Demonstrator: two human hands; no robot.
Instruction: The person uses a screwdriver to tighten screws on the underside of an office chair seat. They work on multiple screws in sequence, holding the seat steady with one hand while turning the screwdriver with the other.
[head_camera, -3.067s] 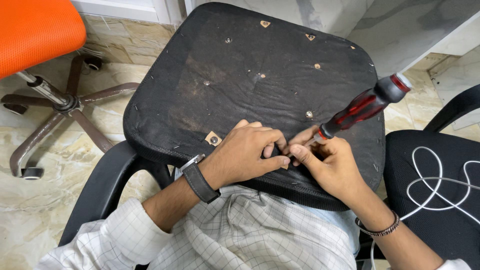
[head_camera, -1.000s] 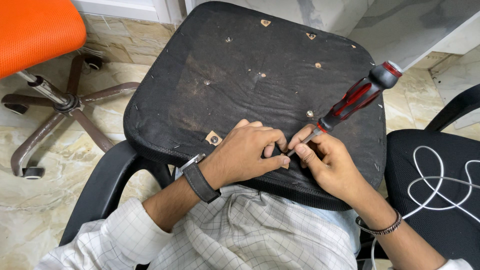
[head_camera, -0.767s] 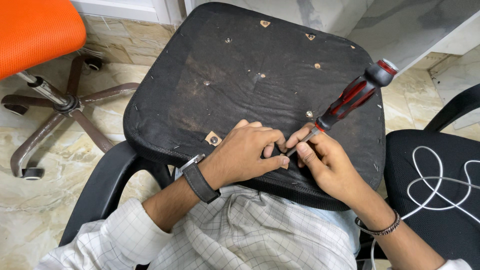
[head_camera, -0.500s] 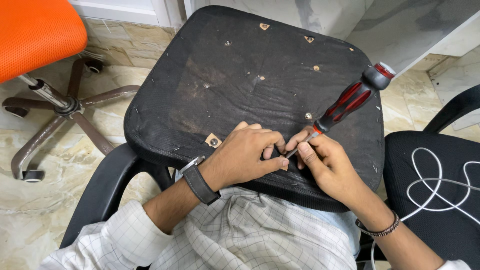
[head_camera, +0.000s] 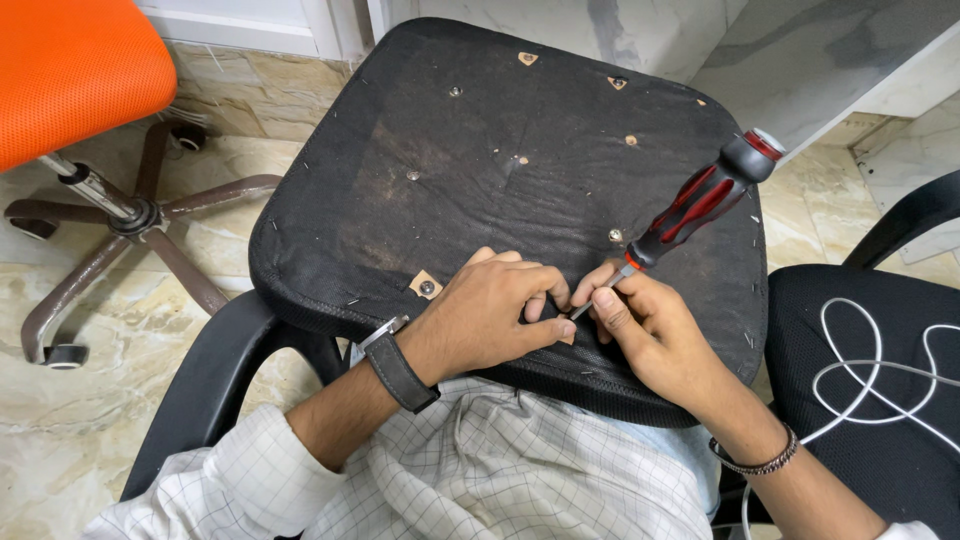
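The upside-down black chair seat (head_camera: 500, 200) rests on the person's lap, so its bottom faces up and is easy to reach. The left hand (head_camera: 490, 310) lies on the near edge with fingers curled and pressed down, likely to keep the seat from sliding. The right hand (head_camera: 650, 330) pinches the thin metal end of the red and black screwdriver (head_camera: 700, 200), guiding its tip into one spot. Farther off, an orange chair (head_camera: 70, 70) stands on the floor.
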